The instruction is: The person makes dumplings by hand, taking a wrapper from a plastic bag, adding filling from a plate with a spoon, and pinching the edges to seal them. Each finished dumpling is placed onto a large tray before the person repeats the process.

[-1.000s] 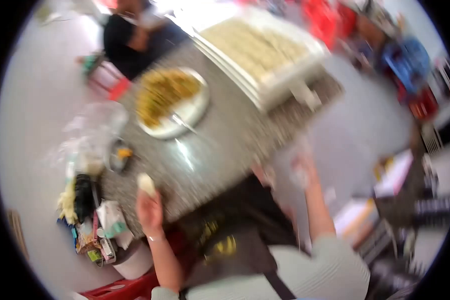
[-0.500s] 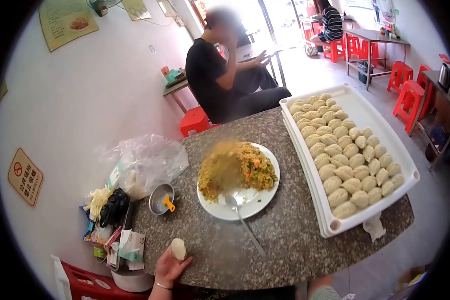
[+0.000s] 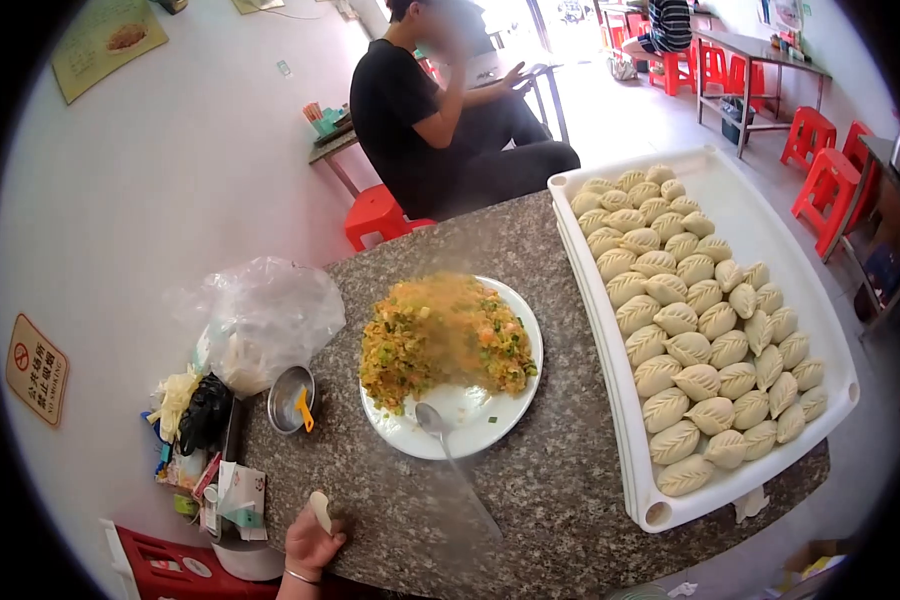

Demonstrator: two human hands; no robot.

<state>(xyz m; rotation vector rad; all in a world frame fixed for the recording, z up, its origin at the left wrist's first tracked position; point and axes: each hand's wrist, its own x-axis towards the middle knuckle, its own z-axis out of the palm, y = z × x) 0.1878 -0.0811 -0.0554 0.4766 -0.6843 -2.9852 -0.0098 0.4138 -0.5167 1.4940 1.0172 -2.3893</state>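
My left hand (image 3: 312, 545), with a bangle at the wrist, is closed round a pale round dough wrapper (image 3: 321, 511) at the near left edge of the speckled table (image 3: 560, 500). My right hand is out of view. A white plate (image 3: 470, 437) in the middle holds chopped orange and green filling (image 3: 445, 335), partly blurred. A metal spoon (image 3: 457, 465) rests with its bowl on the plate and its handle on the table. On the right, a white tray (image 3: 805, 290) holds rows of pleated dumplings (image 3: 697, 380).
A metal bowl (image 3: 288, 390) with a yellow tool stands left of the plate, beside a clear plastic bag (image 3: 270, 310) and boxes (image 3: 242, 495). A seated person in black (image 3: 400, 110) is beyond the table. Red stools (image 3: 828, 190) stand at the right.
The view has shifted, so the plate and bowl appear further left and the tray looks larger. The wrapper in my left hand now shows more edge-on. A bit of the right arm has left the view.
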